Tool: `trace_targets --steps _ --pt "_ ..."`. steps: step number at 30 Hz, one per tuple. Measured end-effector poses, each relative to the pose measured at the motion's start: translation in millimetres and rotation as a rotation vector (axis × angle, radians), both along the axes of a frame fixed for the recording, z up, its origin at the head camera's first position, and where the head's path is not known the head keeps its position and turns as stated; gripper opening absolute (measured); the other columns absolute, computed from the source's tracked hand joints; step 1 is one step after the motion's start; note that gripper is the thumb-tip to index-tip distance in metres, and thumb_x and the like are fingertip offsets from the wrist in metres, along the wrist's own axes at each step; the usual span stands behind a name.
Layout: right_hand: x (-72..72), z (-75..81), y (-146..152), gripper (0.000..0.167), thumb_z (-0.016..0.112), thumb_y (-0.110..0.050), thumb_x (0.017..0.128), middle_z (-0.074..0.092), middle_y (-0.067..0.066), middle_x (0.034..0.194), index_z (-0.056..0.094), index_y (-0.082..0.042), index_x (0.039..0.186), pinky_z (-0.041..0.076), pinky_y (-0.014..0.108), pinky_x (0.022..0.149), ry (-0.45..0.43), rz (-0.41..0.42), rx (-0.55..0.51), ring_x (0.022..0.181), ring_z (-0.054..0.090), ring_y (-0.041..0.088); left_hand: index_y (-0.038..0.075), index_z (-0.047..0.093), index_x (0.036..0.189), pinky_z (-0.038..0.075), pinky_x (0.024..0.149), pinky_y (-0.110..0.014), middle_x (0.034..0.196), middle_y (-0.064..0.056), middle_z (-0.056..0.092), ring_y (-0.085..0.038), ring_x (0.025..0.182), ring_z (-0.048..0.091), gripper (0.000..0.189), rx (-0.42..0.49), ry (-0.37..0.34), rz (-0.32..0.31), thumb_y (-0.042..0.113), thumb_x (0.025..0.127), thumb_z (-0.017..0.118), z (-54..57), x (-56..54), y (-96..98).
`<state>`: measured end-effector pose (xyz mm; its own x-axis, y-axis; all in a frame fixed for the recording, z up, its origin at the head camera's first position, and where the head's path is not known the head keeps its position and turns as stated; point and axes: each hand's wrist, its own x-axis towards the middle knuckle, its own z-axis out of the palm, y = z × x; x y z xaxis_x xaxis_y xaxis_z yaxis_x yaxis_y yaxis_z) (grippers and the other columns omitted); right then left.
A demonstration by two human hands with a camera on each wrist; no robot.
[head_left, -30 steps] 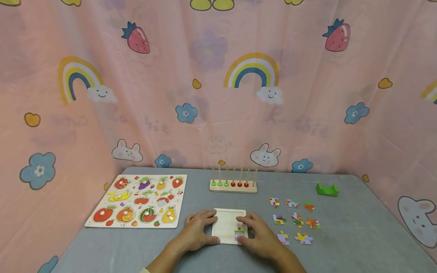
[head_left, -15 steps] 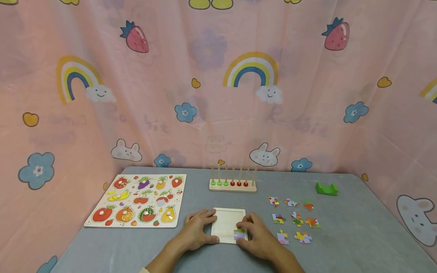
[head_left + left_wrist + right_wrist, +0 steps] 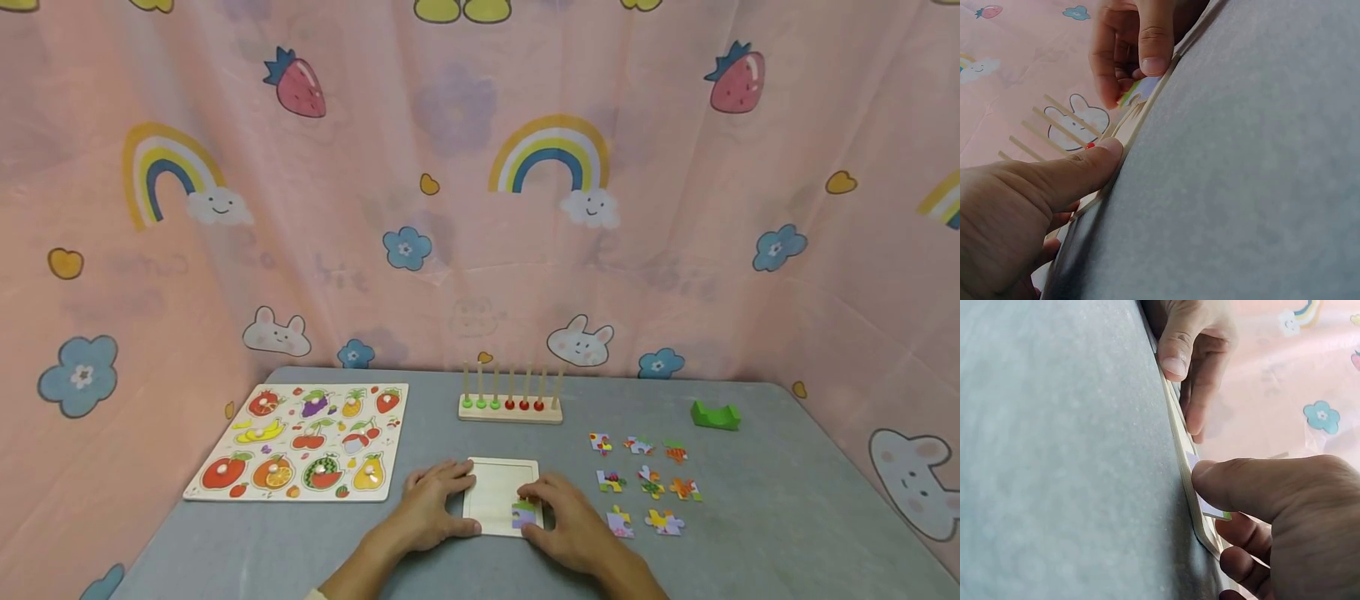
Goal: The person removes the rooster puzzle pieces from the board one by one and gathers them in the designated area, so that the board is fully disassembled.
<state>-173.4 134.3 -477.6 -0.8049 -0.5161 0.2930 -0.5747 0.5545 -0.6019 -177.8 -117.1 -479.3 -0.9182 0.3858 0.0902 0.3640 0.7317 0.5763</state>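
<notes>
A shallow wooden puzzle tray (image 3: 491,492) lies on the table, its floor mostly bare. My left hand (image 3: 433,510) grips the tray's left side, thumb on the near corner and fingertips by the far one. In the tray's near right corner my right hand (image 3: 567,518) pinches a purple and green puzzle piece (image 3: 522,517) between thumb and fingers. The right wrist view has the piece (image 3: 1213,511) tilted slightly, one edge above the tray's rim. Part of the piece is hidden under the thumb (image 3: 1207,475). Several loose puzzle pieces (image 3: 651,483) lie right of that hand.
A fruit knob puzzle board (image 3: 300,450) lies at the left. Behind the tray stands a wooden peg rack (image 3: 510,410) with green and red beads. A green notched block (image 3: 716,416) sits at the back right. A pink printed curtain (image 3: 480,275) surrounds the table.
My right fingers have shifted slightly around the puzzle piece, which has moved a little within the tray's near right corner. The left hand keeps its place on the tray.
</notes>
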Motion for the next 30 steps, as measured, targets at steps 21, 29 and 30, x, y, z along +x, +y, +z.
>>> trace_targets --steps 21,29,30 --pt "1.4 9.2 1.5 0.036 0.075 -0.012 0.081 0.052 -0.008 0.097 0.067 -0.005 0.116 0.043 0.033 0.075 -0.070 0.003 0.046 0.087 0.049 0.012 0.008 0.063 0.128 0.018 0.101 -0.059 0.143 0.001 0.048 -0.027 0.135 0.035 0.068 0.001 -0.005 0.003 0.039 0.072 0.084 -0.9 -0.2 0.6" --pt "3.6 23.7 4.5 0.036 0.075 -0.011 0.082 0.053 -0.009 0.099 0.066 -0.004 0.117 0.045 0.034 0.076 -0.087 0.009 -0.008 0.088 0.052 0.015 0.008 0.064 0.128 0.018 0.100 -0.059 0.143 0.001 0.049 -0.026 0.135 0.035 0.068 -0.001 0.001 0.004 0.039 0.071 0.084 -2.6 -1.4 0.3" --pt "3.8 25.7 5.2 0.036 0.075 -0.010 0.083 0.054 -0.009 0.100 0.066 -0.004 0.117 0.046 0.035 0.077 -0.088 0.014 -0.016 0.088 0.053 0.016 0.008 0.064 0.128 0.019 0.100 -0.059 0.143 0.001 0.049 -0.026 0.135 0.035 0.068 -0.002 0.001 0.004 0.039 0.071 0.084 -2.7 -1.5 0.3"
